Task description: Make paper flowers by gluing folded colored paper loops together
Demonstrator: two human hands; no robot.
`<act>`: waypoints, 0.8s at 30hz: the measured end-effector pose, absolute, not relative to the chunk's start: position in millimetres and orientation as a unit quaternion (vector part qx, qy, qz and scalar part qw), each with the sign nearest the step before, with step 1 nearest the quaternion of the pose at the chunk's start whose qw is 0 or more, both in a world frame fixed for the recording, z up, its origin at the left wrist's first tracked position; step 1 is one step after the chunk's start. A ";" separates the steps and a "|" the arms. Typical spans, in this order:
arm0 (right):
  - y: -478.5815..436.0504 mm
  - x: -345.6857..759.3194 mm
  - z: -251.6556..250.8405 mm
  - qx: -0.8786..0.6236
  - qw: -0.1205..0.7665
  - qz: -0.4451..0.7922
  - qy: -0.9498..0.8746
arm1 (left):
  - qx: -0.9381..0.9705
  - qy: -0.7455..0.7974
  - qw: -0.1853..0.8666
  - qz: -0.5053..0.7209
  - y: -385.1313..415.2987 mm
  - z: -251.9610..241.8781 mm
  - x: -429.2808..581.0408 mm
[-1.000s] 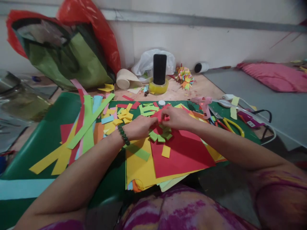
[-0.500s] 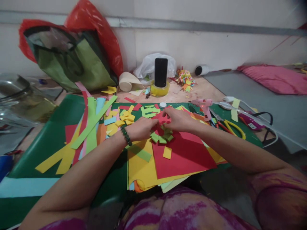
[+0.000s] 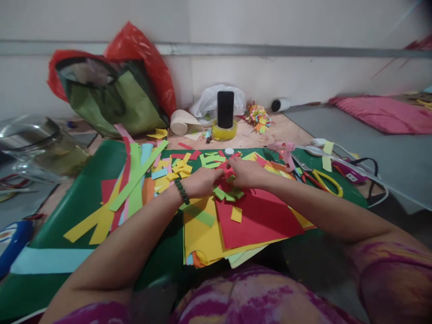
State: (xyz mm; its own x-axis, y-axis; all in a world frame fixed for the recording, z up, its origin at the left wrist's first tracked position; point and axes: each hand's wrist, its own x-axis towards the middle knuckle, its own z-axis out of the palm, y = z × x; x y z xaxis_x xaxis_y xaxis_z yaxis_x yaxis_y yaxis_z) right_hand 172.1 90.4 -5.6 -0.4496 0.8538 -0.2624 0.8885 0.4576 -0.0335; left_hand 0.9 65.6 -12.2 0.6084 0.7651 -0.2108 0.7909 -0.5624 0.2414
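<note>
Both hands meet over a stack of coloured paper, with fingers pinched. My left hand (image 3: 203,181), with a green bead bracelet on the wrist, grips the left edge of a red paper piece (image 3: 228,173). On the other side of that piece, my right hand (image 3: 248,172) closes its fingers. Folded green paper tabs (image 3: 230,197) fan out below the fingers; how they join the red paper is hidden. Under them lies a red paper sheet (image 3: 259,220) on yellow sheets (image 3: 199,238). A small yellow paper piece (image 3: 236,214) rests on the red sheet.
Long paper strips (image 3: 135,180) and yellow cut pieces (image 3: 182,166) lie left. A pink glue gun (image 3: 284,150), scissors (image 3: 302,164) and yellow-handled pliers (image 3: 327,182) are at right. Behind stand a phone (image 3: 225,109) on a tape roll (image 3: 224,131) and a green bag (image 3: 111,101). A glass jug (image 3: 64,146) stands far left.
The view has tilted up and shifted slightly, so the scene sits a little lower. My hands stay together at the red paper piece, with slight finger movement.
</note>
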 end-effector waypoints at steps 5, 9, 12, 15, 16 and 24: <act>89.3 168.8 -7.4 0.517 0.088 -0.061 0.849 | 0.883 0.439 0.161 -0.037 66.1 -13.0 0.3; 90.4 171.9 -7.0 0.522 0.074 -0.071 0.846 | 0.882 0.439 0.168 -0.025 68.0 -16.5 -1.4; 90.3 180.7 -0.9 0.539 -0.018 -0.081 0.839 | 0.877 0.433 0.208 0.012 73.0 -22.5 -5.2; 83.7 190.1 6.5 0.570 -0.040 -0.099 0.815 | 0.850 0.440 0.281 0.071 80.5 -29.2 -10.3; 79.7 192.7 7.8 0.579 -0.030 -0.103 0.809 | 0.836 0.448 0.302 0.095 83.0 -31.3 -11.8; 56.6 202.9 -18.4 0.612 -0.029 -0.157 0.775 | 0.754 0.523 0.313 0.244 92.8 -46.9 -11.8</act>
